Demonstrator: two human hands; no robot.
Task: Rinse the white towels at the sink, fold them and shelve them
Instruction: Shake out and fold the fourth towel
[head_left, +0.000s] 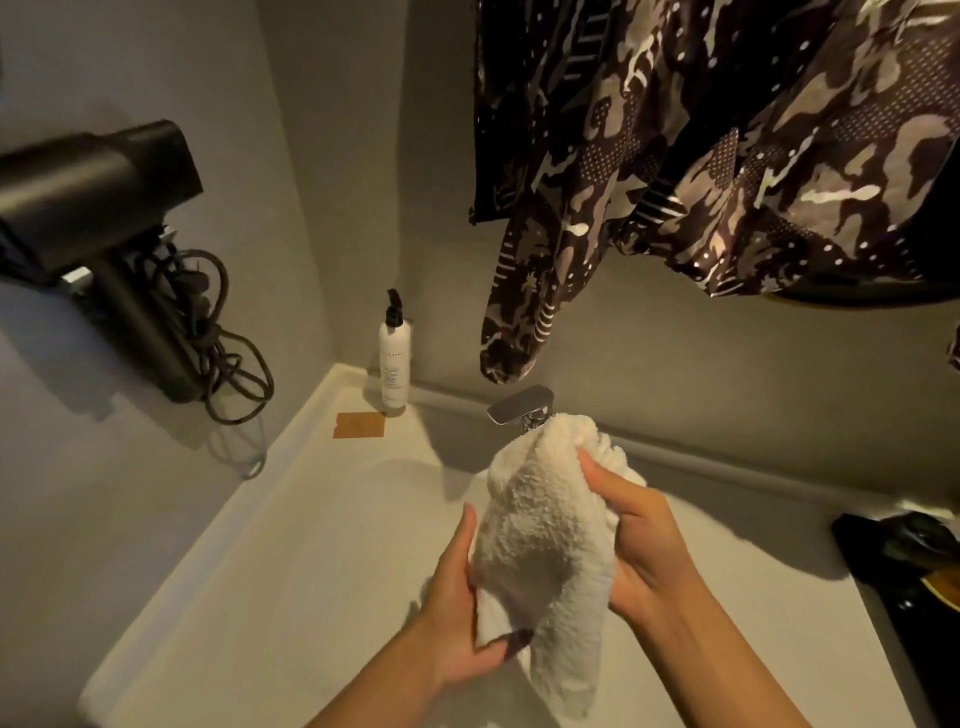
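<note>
White terry, bunched and hanging long, fills the middle of the view: a towel held up over the pale sink by two bare hands. The left hand has a close grip on the lower left edge, thumb lying up along the cloth and fingers curled round the fold beneath. The right hand takes a narrow grip higher up on the right side, its thumb pressed into the pile and its fingers wrapped behind. Both grips are closed on cloth, neither hand spread wide. The towel's top bulge rises just in front of the chrome tap, hiding part of it; whether water runs cannot be told. Its lower tail droops below the left hand, toward the basin.

Behind the sink, on the back corner of the tabletop, a white pump bottle with a black head stands upright, its contents unseen. Just beside its base lies a small tan card, flat. On the left wall a black hair dryer sits in a holder, its cord looped below it. A dark patterned cloth hangs above the tap. At the right edge lies a dark object, too dim to name.
</note>
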